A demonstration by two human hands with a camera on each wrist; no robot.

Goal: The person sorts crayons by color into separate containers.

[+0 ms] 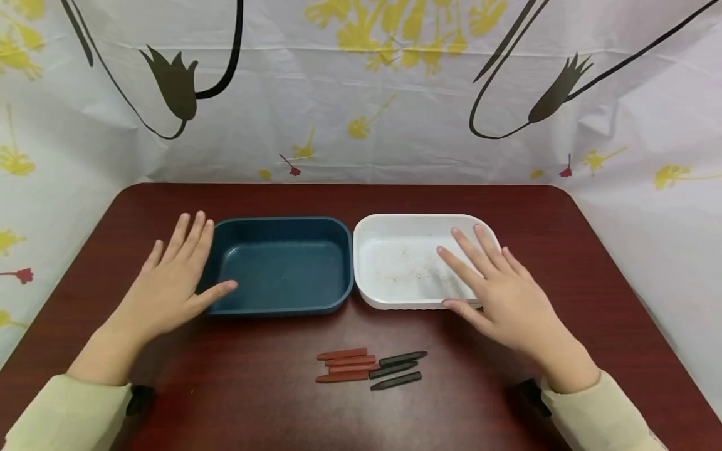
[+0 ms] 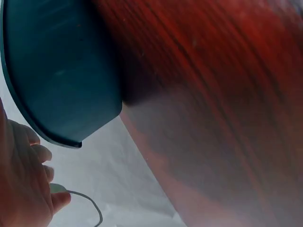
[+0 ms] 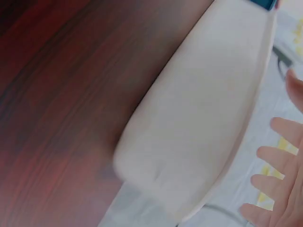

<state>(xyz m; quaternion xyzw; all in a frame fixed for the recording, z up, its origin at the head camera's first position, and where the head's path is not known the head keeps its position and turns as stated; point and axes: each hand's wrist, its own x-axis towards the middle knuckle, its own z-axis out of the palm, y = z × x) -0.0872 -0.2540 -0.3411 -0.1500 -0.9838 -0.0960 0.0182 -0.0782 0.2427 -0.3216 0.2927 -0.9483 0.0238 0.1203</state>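
A dark blue tray (image 1: 282,222) and a white tray (image 1: 417,219) stand side by side on the red-brown table (image 1: 361,200). My left hand (image 1: 175,275) hovers open with straight fingers over the blue tray's left end, its thumb over the front rim. My right hand (image 1: 496,282) is spread open over the white tray's right front corner. Neither hand holds anything. In front of the trays lie several red crayons (image 1: 345,365) and three black crayons (image 1: 397,369). The left wrist view shows the blue tray's outer wall (image 2: 57,71), the right wrist view the white tray's wall (image 3: 203,123).
A white sheet printed with yellow and black flowers (image 1: 361,88) hangs behind and around the table. Both trays hold nothing; the white one has grey smudges inside. Bare table surface (image 1: 564,250) lies right of the white tray.
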